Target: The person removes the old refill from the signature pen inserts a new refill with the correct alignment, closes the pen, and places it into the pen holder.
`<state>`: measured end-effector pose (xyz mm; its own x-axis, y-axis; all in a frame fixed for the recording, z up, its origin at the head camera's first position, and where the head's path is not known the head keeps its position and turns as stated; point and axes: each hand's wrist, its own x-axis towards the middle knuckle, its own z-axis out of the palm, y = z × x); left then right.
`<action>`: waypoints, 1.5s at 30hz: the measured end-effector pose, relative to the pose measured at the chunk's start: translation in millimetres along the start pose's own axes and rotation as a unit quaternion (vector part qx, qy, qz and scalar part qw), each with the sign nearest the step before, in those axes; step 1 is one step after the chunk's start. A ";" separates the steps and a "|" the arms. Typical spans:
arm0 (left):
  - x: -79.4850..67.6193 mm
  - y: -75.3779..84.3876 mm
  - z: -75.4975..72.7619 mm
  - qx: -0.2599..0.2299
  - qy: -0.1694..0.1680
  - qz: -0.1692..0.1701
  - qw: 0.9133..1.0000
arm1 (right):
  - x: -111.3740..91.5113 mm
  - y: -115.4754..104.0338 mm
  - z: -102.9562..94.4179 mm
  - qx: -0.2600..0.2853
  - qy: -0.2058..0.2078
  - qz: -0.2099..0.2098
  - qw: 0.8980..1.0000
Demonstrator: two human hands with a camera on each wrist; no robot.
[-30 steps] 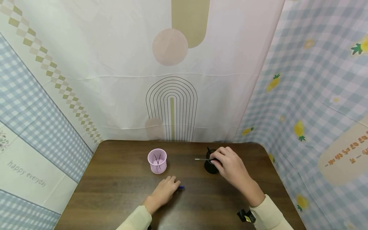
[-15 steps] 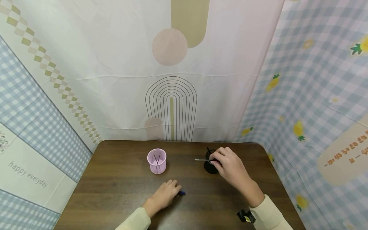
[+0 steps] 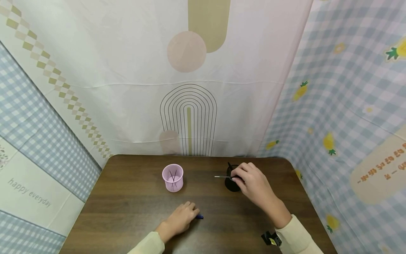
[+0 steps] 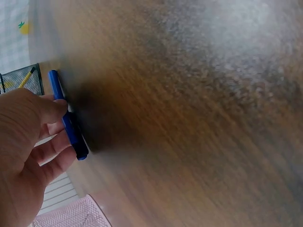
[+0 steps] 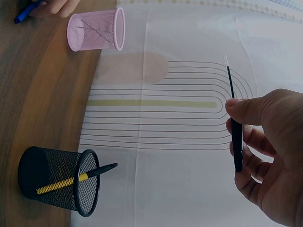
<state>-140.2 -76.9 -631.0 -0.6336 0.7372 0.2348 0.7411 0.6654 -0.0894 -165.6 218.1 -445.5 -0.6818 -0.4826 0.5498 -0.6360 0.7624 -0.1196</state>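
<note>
My left hand point(image 3: 181, 217) pinches a blue pen point(image 4: 72, 126) between thumb and fingers, close over the wooden table. In the right wrist view my right hand point(image 5: 274, 146) holds a slim black stick point(image 5: 237, 135) with a thicker handle and a thin, pale tip. It is above the black mesh pen holder point(image 5: 33, 172), which my fingers partly cover in the head view. A yellow and black pen point(image 5: 71, 183) leans in that holder. Nearest my left hand stands a pink mesh pen holder point(image 3: 173, 186), with thin dark sticks point(image 3: 173, 175) crossed in it.
Both holders stand toward the back of the brown wooden table point(image 3: 127, 197). A patterned white cloth point(image 3: 136, 113) hangs behind it, with a blue checked cloth point(image 3: 320, 116) on the right. A small black device point(image 3: 271, 239) is beside the right sleeve.
My left hand has drawn slightly toward the table's front with the blue pen, which now tilts a little. My right hand and the black stick have stayed nearly still.
</note>
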 end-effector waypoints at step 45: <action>27.2 -23.9 -41.4 0.002 0.112 0.000 0.994 | 2.0 1.7 0.2 0.021 0.006 -0.005 1.000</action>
<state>-165.9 -77.6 -582.5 -0.5682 0.6927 0.4441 0.7400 0.6662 -0.0924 -168.1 218.3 -444.7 -0.6709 -0.4855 0.5606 -0.6579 0.7384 -0.1479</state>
